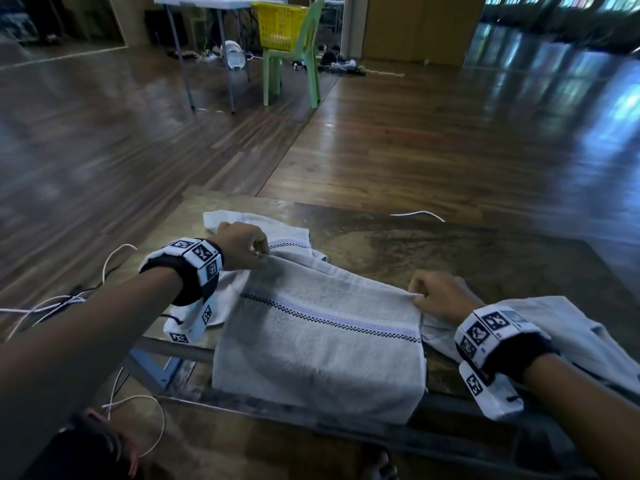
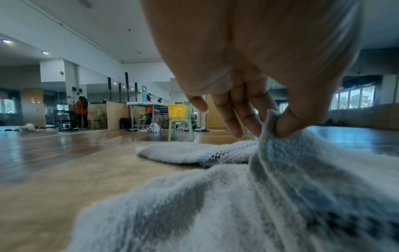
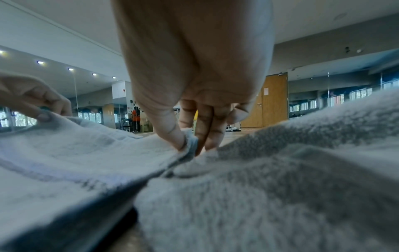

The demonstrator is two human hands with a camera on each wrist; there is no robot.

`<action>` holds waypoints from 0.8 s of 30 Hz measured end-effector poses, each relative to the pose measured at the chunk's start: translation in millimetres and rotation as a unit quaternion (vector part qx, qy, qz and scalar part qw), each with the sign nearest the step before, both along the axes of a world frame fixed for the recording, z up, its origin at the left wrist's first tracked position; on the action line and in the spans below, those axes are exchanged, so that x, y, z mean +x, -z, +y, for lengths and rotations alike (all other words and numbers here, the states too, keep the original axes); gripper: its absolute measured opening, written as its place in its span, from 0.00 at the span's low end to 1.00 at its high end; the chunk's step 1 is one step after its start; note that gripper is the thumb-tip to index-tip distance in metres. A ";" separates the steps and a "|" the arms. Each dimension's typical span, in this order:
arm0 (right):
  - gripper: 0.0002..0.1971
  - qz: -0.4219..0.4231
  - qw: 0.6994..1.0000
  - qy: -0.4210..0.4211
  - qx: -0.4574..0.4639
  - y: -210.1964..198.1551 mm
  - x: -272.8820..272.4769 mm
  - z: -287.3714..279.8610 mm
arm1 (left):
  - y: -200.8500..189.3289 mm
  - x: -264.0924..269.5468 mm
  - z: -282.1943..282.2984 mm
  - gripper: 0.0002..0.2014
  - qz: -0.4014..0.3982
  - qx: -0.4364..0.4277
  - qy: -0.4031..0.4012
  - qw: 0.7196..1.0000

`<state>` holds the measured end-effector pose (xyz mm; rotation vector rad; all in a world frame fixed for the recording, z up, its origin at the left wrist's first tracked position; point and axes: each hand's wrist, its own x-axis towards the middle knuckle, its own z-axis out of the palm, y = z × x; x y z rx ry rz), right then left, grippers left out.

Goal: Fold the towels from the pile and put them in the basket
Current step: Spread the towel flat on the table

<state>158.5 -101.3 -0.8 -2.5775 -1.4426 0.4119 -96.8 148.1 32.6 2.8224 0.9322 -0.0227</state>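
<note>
A grey towel point(image 1: 322, 337) with a checked stripe hangs over the near edge of the wooden table point(image 1: 433, 244). My left hand point(image 1: 258, 251) pinches its far left corner point(image 2: 270, 124) between thumb and fingers. My right hand point(image 1: 420, 296) pinches the far right corner point(image 3: 190, 141), the edge stretched between the two hands. More grey towels lie under my left hand point(image 1: 242, 220) and under my right wrist point(image 1: 568, 327). The yellow basket point(image 1: 278, 26) stands on a green chair point(image 1: 298, 64) far across the room.
White cables point(image 1: 114, 265) trail off the table's left side and down to the floor. A thin white cord point(image 1: 417, 214) lies at the table's far edge. A folding table point(image 1: 207, 1) stands beside the green chair. Wooden floor lies between.
</note>
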 end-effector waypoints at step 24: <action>0.08 -0.018 0.984 -0.115 0.135 -159.2 -55.0 -109.9 | -113.3 -126.3 -98.5 0.08 -0.126 -0.042 0.063 0.989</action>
